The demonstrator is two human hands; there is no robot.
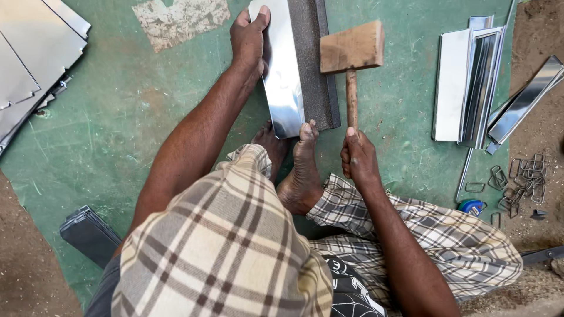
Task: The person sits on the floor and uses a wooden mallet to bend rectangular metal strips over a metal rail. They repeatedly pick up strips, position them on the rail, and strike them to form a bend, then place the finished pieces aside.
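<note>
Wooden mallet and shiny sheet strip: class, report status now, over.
Right hand grips wooden mallet, head raised. Left hand steadies shiny metal sheet strip on dark iron bar. Bare foot pins near end.

A single head-worn camera looks steeply down from close above the seated person's lap onto the scuffed green painted floor (117,129) ahead.

A checked cloth (223,246) in beige, brown and grey was worn wrapped over the lap and legs. A dark garment with white printed markings (346,287) was seen at the waist. Both arms were left bare, without sleeves, and the feet (299,170) were left unshod.
</note>
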